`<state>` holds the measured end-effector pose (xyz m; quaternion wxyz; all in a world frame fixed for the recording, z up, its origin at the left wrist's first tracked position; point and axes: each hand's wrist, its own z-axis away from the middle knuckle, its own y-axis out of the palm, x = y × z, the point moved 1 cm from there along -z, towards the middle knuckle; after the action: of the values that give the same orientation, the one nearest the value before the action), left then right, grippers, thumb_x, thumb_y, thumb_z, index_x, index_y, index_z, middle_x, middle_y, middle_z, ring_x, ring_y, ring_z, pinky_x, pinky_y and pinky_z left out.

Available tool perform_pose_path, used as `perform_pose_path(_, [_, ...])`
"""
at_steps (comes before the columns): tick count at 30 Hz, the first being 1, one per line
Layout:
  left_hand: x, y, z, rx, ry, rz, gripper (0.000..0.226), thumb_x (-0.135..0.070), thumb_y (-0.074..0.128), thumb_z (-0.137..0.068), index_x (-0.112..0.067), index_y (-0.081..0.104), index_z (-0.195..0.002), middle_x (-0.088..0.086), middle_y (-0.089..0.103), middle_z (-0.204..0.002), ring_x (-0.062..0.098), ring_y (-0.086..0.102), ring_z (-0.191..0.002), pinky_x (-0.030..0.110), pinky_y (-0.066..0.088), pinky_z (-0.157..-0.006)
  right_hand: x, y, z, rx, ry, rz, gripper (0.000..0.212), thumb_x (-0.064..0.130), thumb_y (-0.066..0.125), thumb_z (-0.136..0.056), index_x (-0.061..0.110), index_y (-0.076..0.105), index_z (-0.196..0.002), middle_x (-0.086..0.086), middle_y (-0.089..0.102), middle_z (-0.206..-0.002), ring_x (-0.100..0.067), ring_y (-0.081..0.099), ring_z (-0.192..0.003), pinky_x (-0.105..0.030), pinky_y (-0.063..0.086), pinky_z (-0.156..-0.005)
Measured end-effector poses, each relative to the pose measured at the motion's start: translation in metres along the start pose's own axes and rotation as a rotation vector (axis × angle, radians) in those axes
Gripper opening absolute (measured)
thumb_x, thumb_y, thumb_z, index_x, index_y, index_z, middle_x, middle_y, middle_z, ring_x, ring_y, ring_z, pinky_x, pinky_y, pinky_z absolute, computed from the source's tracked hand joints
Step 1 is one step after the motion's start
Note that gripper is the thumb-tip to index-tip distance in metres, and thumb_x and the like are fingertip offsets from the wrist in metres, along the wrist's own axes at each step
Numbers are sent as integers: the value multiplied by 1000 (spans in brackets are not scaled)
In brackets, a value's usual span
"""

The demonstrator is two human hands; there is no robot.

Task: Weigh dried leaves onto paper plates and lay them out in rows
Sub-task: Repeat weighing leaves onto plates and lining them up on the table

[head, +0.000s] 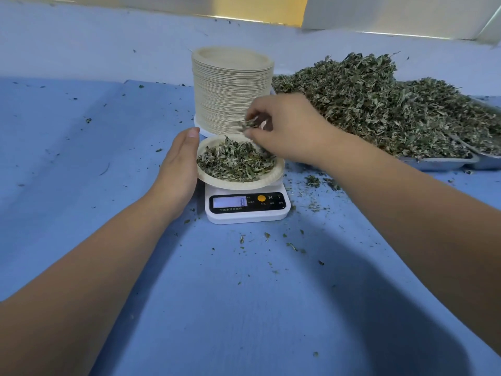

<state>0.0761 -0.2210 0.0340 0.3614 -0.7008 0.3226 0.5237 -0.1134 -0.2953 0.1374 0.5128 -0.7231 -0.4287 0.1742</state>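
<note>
Your right hand (287, 128) pinches a tuft (249, 123) of dried leaf between thumb and fingertips, held above the far side of the plate (238, 183) that sits on the scale (246, 213) in the middle of the blue surface (244, 294). The plate carries a loose layer of leaves (235, 160) across its bowl. On the scale's dark front panel the display (230, 202) shows a single 8, just left of an orange button (261, 198). Your left hand (180, 158) is flat, fingers straight and together, palm turned to the plate's left rim and gripping nothing; whether it touches the rim cannot be told. Just behind the scale rises a tall stack (231, 88) of plates, partly hidden by your right hand. To the right, a pile (379, 104) of leaves heaps over a metal tray (439, 162), with the corner of a second tray (488, 162) just beside it at the right edge. Crumbs (313, 181) of leaf lie scattered on the surface near and to the right of the scale, thinner toward the left. Both bare forearms reach in from the near edge.
</note>
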Motion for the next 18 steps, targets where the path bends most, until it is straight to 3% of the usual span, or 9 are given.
perform_pose_path(3, [-5,1,3,28,0,-6,28,-46,26,-109,-55,52,-116,-59,51,-89,-39,44,-88,-6,35,-73,8,16,-8,155,-9,52,40,53,53,-98,25,64,-124,6,67,-111,-13,58,-94,-33,50,-86])
perform_pose_path(6, [-5,0,2,44,-16,11,27,-48,27,-108,-60,51,-106,-58,53,-89,-34,49,-91,11,39,-84,11,30,-12,270,-21,41,53,65,41,-98,27,58,-132,2,61,-119,-19,55,-109,-37,46,-93])
perform_pose_path(9, [-2,0,-1,40,-15,25,25,-52,28,-105,-59,53,-108,-52,56,-90,-30,52,-91,16,39,-85,13,42,-12,322,-41,90,51,62,44,-98,26,58,-131,0,63,-118,-21,56,-111,-40,48,-92])
perform_pose_path(13, [-1,0,0,32,-11,17,26,-55,29,-102,-56,52,-112,-56,53,-88,-34,48,-88,14,35,-85,13,48,-17,199,-72,54,33,47,51,-102,18,66,-106,3,61,-87,-21,57,-87,-33,41,-69])
perform_pose_path(18, [-1,0,-2,30,-19,26,24,-53,29,-104,-57,52,-110,-55,53,-90,-36,46,-87,15,34,-85,13,39,-24,75,-74,-16,28,40,57,-101,14,69,-100,2,60,-82,-16,50,-79,-31,28,-65])
